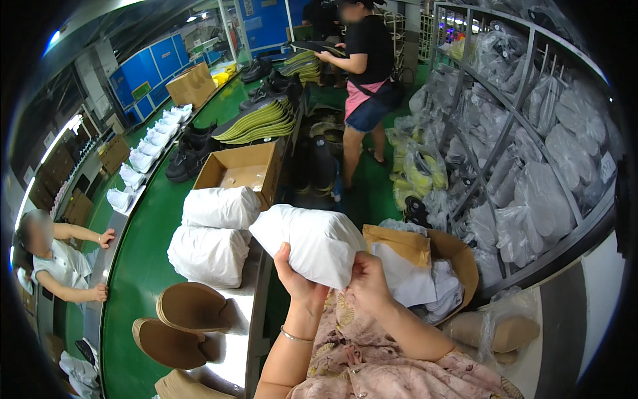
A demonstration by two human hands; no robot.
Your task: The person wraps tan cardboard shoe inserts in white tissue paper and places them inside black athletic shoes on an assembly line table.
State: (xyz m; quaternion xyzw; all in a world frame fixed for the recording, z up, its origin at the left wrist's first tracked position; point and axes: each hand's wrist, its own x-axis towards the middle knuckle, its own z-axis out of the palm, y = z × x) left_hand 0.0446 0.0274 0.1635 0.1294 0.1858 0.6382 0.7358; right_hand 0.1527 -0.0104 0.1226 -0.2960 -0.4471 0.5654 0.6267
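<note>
A bundle wrapped in white paper (pixel 311 242) is held up in front of me. My left hand (pixel 296 279) supports it from below and the near left, thumb on its side. The fingers of my right hand (pixel 368 279) pinch the paper at its near right corner. Two similar white-wrapped bundles (pixel 209 254) lie on the metal ledge to the left, one behind the other. Nearer me on that ledge are brown stacked insoles (pixel 192 306), in two curved stacks, and a lighter tan stack (pixel 187 386). What is inside the wrapped bundles is hidden.
An open cardboard box (pixel 239 169), black shoes (pixel 192 152) and yellow-green insoles (pixel 259 122) stand along the green conveyor belt (pixel 144 254). A carton with paper (pixel 461 259) is at my right, near a metal rack (pixel 513 107) of bagged parts. One person stands ahead, another sits left.
</note>
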